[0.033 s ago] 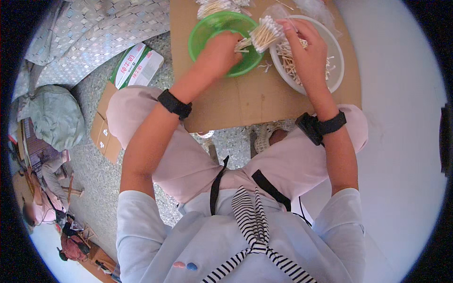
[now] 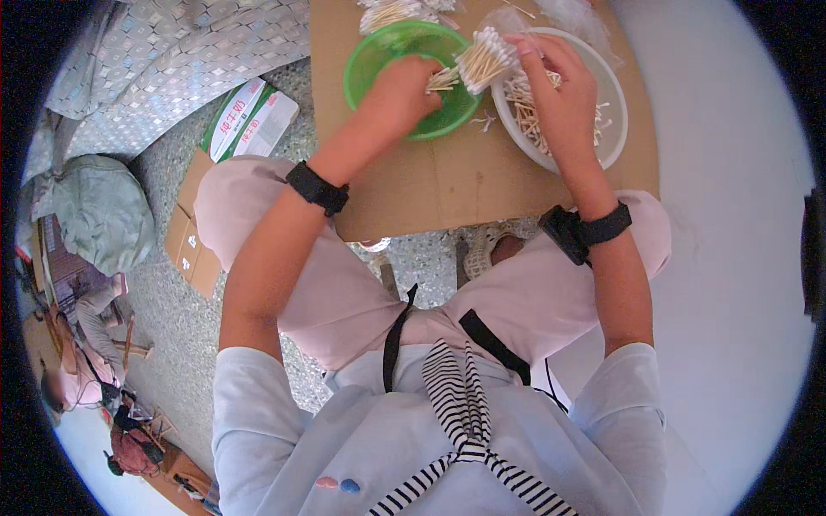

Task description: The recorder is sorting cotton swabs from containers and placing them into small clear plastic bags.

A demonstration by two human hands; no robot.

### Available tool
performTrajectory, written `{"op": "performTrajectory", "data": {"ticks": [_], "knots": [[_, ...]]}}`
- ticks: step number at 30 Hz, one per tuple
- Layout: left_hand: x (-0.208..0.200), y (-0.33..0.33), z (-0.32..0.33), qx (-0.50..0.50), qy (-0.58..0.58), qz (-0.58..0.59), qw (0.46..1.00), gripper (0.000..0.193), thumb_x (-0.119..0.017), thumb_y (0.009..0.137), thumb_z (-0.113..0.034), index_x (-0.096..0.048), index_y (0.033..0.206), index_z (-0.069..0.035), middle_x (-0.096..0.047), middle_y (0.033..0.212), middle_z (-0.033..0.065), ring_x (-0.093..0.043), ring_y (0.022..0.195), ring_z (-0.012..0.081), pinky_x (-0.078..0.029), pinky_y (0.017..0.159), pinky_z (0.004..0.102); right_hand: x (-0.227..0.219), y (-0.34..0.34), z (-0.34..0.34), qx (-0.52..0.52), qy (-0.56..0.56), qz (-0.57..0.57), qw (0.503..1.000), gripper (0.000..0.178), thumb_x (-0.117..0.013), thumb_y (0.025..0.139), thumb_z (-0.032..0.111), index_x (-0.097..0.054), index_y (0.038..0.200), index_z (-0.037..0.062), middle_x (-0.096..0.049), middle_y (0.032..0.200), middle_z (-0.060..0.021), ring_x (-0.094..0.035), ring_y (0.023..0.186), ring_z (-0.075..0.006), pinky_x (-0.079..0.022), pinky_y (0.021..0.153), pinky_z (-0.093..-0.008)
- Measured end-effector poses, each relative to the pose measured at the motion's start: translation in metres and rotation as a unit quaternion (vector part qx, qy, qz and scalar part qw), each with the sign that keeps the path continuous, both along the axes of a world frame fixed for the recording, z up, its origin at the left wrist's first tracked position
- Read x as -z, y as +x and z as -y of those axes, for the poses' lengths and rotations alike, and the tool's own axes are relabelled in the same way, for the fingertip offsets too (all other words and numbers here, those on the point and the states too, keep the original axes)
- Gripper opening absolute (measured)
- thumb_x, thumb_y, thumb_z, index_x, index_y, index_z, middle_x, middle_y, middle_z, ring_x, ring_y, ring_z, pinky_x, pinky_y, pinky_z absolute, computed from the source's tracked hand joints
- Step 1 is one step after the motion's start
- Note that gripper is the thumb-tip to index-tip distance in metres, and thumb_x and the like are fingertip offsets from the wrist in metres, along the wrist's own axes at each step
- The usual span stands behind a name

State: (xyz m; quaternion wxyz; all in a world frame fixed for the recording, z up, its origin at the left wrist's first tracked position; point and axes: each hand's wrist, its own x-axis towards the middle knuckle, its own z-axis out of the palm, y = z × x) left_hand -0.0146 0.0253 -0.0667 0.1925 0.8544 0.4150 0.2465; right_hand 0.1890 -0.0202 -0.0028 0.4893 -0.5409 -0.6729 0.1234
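Room over cardboard (image 2: 447,193) nr person's edge; green bowl (image 2: 363,64) L & white bowl (image 2: 614,107) R block beyond

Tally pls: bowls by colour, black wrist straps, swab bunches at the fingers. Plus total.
Green bowl: 1
White bowl: 1
Black wrist straps: 2
Swab bunches at the fingers: 2
Total: 6

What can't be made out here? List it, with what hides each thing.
All in the head view:
Green bowl: part of its inside, behind the left hand.
White bowl: some swabs, behind the right hand; too crowded to count.
Far swab pile: cut off by the top edge.
Person at left: too small for detail.
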Motion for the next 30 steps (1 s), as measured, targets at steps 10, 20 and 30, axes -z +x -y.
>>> {"op": "performTrajectory", "data": {"ticks": [10, 20, 30], "knots": [[-0.019, -0.016, -0.024, -0.066, -0.172, 0.093, 0.978, 0.041, -0.07, 0.076, -0.022, -0.063, 0.113, -0.004, -0.068, 0.096, 0.014, -0.064, 0.087, 0.0232, -0.049, 0.083, 0.0333, -0.01, 0.007, -0.003, 0.04, 0.076, -0.074, 0.994, 0.022, -0.053, 0.095, 0.019, -0.067, 0.098, 0.0016, -0.064, 0.095, -0.0069, -0.059, 0.088, -0.0155, -0.045, 0.081, -0.0279], [-0.019, -0.02, -0.032, -0.07, -0.196, 0.262, 0.942, 0.04, -0.062, 0.088, -0.038, -0.063, 0.111, -0.005, -0.068, 0.095, 0.0068, -0.061, 0.084, 0.0132, -0.047, 0.077, 0.0271, -0.003, 0.015, -0.014, 0.025, 0.026, -0.197, 0.98, 0.027, -0.05, 0.097, 0.02, -0.065, 0.1, -0.0022, -0.066, 0.101, -0.0058, -0.058, 0.092, -0.0111, -0.043, 0.085, -0.0252], [-0.028, -0.007, -0.023, -0.046, -0.203, 0.326, 0.922, 0.033, -0.054, 0.095, -0.035, -0.061, 0.106, -0.005, -0.064, 0.092, 0.002, -0.056, 0.083, 0.0094, -0.045, 0.078, 0.0249, -0.004, 0.019, -0.014, 0.055, -0.036, -0.259, 0.964, 0.028, -0.051, 0.096, 0.027, -0.066, 0.103, 0.0045, -0.066, 0.106, -0.0016, -0.057, 0.099, -0.0104, -0.042, 0.088, -0.0269]]}}
